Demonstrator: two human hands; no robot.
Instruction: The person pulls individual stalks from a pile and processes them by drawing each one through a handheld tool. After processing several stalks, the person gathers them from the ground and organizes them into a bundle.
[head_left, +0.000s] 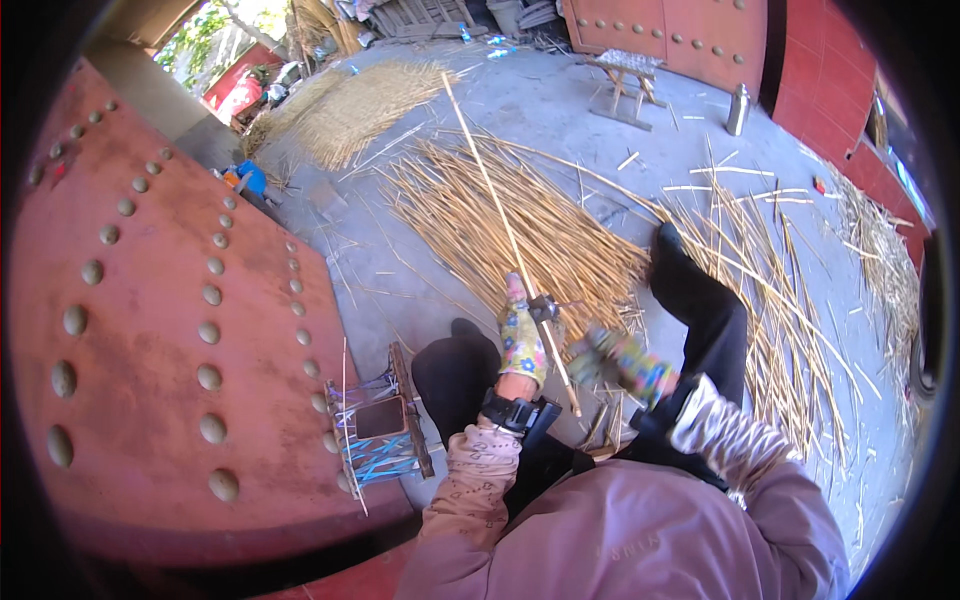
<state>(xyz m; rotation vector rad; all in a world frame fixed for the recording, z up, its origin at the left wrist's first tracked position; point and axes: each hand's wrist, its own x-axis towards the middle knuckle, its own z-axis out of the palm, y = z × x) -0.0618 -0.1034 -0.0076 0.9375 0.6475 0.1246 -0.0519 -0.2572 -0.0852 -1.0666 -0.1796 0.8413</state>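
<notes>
My left hand [522, 335], in a flowered glove, is closed on a long pale reed stalk [490, 185]. The stalk slants from the far mat down past the hand to a point between my knees. A small dark object [543, 308] sits against the stalk beside my left fingers; its kind is unclear. My right hand [620, 362], also gloved, is just right of the stalk's near end. Motion smears its fingers, so its grip does not show. Beyond both hands lies a broad pile of reed stalks [510, 225] on the grey floor.
Looser reeds [765, 300] are strewn to the right of my leg. A woven mat [350, 105] lies at the far left. A low stool [380, 440] stands by the studded red door [170, 330]. Another stool [625, 85] and a metal flask [738, 110] stand far off.
</notes>
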